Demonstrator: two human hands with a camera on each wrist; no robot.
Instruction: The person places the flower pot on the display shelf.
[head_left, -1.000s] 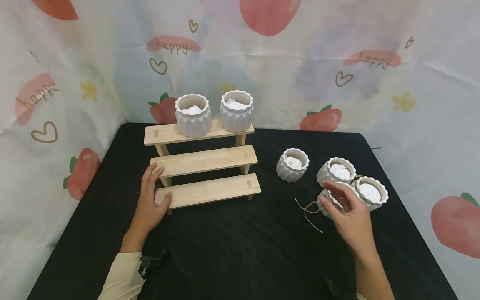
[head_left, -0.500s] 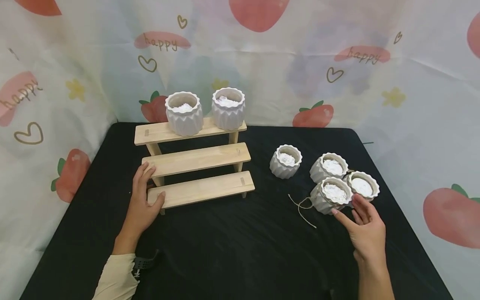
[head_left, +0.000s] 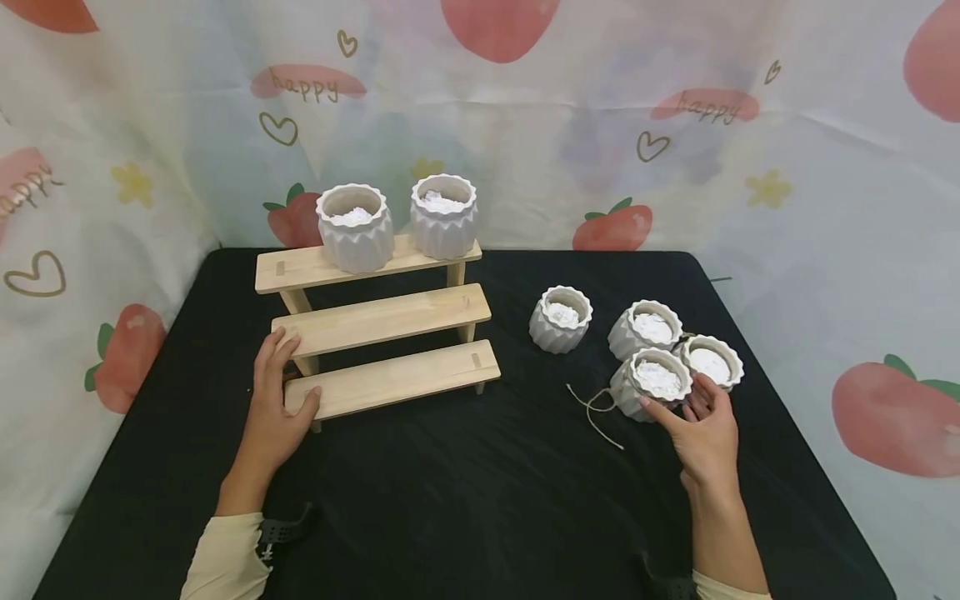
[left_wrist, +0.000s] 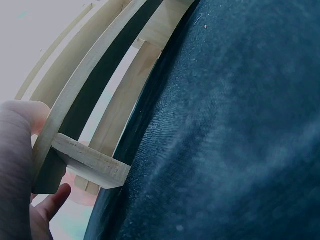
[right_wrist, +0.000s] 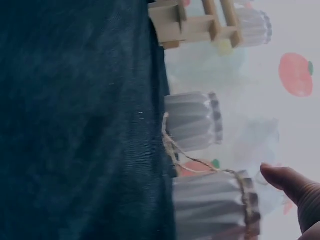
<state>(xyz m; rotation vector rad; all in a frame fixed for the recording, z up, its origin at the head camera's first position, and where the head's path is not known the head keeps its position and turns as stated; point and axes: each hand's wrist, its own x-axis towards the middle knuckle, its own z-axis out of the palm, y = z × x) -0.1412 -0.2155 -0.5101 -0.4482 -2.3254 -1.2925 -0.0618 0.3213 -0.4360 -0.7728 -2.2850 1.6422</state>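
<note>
My left hand (head_left: 273, 417) holds the left end of a three-step wooden stand (head_left: 390, 379), thumb over the lowest board and fingers reaching to the middle one. In the left wrist view the fingers (left_wrist: 54, 204) come under that board's end. My right hand (head_left: 701, 437) is at the front white fluted pot (head_left: 637, 392), thumb and fingers spread about its near right side. The right wrist view shows the thumb (right_wrist: 285, 180) beside the rim, apart from it; the other fingers are hidden there. Twine (head_left: 596, 408) tied round this pot trails left on the table.
Two larger white pots (head_left: 356, 229) stand on the top board. A small pot (head_left: 560, 321) stands alone right of the stand. Two more pots, a rear one (head_left: 643, 329) and a right one (head_left: 712, 362), crowd the front pot. Printed cloth (head_left: 525, 167) hangs behind the black table (head_left: 450, 500).
My right hand has drawn back from above the front pot and moved round to its near right side. The left hand stays on the stand. The head view has shifted slightly.
</note>
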